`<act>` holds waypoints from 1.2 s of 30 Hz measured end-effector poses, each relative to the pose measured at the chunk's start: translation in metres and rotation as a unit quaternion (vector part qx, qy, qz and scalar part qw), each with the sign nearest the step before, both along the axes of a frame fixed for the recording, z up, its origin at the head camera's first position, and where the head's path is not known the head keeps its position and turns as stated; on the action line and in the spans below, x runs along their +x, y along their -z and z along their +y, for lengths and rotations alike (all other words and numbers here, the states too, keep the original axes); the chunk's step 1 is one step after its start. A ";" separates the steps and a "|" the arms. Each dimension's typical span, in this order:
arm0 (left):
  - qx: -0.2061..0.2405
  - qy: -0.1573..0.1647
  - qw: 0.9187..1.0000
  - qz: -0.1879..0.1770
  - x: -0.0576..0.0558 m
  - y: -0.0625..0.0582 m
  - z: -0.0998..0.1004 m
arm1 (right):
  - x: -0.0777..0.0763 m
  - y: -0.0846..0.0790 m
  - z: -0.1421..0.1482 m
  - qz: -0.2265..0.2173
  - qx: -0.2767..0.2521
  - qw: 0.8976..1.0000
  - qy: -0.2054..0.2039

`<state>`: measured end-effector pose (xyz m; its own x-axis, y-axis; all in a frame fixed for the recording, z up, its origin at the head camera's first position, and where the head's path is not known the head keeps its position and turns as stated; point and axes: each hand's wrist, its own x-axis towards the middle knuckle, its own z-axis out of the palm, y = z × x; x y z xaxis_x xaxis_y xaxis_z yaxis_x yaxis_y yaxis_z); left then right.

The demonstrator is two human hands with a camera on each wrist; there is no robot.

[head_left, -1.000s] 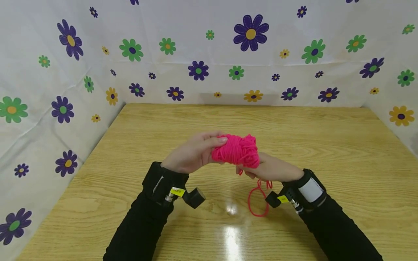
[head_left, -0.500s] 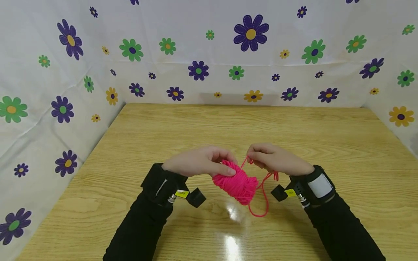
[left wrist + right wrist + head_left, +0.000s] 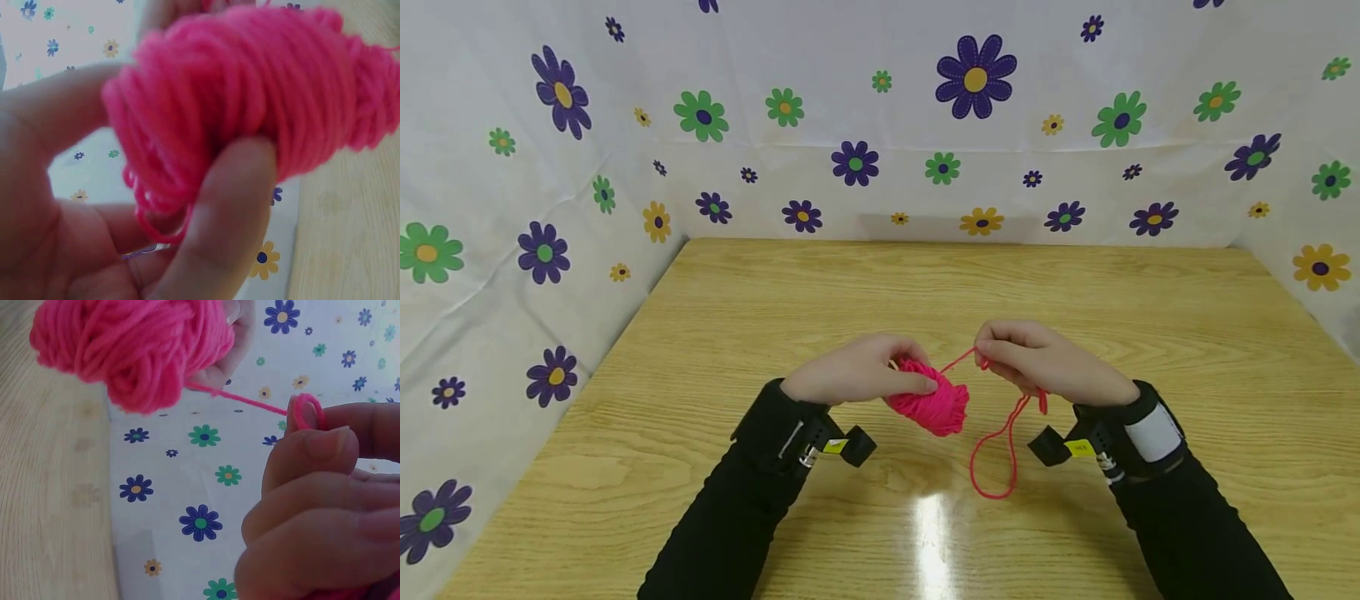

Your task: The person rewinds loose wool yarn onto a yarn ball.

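A bright pink skein of yarn (image 3: 934, 407) is gripped by my left hand (image 3: 868, 368), thumb on its near side and fingers round the far side. In the left wrist view the wound strands of the skein (image 3: 250, 81) fill the middle, with the thumb pressed into them. From the skein a single strand (image 3: 244, 400) runs taut to my right hand (image 3: 1037, 360), which pinches it between thumb and index finger, a small turn of yarn at the fingertip. Below that hand a slack yarn loop (image 3: 973, 467) hangs down over the table.
A wood-grain table (image 3: 775, 292) lies under both hands, with a bright glare patch near its front. Behind and to the sides stands a white flower-printed cloth (image 3: 910, 117). Each wrist wears a black strap with a small camera (image 3: 857, 446).
The right hand has come out from behind the skein and moved right, drawing a strand tight. The skein was lowered and tilted, then raised slightly.
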<state>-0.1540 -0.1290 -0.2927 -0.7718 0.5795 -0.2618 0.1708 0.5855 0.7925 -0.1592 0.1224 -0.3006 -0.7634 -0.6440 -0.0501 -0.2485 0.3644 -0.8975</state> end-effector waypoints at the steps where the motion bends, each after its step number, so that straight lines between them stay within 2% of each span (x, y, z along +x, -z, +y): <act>1: 0.000 -0.012 1.000 0.002 0.000 0.001 0.000 | 0.001 -0.001 0.000 0.003 -0.003 1.000 -0.001; 9: 0.009 -0.105 0.994 0.042 -0.004 0.006 0.001 | 0.013 -0.009 -0.001 0.022 -0.032 0.999 -0.018; 16: 0.054 -0.182 0.979 0.070 -0.006 0.007 0.000 | 0.020 -0.012 -0.006 0.053 -0.039 0.996 -0.053; 19: 0.083 -0.212 0.971 0.075 -0.007 0.007 0.000 | 0.022 -0.012 -0.007 0.055 -0.037 0.996 -0.062; 26: 0.165 -0.274 0.945 0.070 -0.009 0.006 0.001 | 0.025 -0.009 -0.013 0.063 -0.031 0.994 -0.084; 36: 0.288 -0.297 0.910 0.028 -0.007 -0.003 0.002 | 0.026 -0.002 -0.024 0.049 0.000 0.993 -0.111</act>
<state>-0.1612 -0.1274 -0.2901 -0.9965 0.0834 0.0027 0.0093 0.0788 0.9968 -0.1330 0.0983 -0.2991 -0.6031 -0.7975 0.0185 -0.4097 0.2897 -0.8650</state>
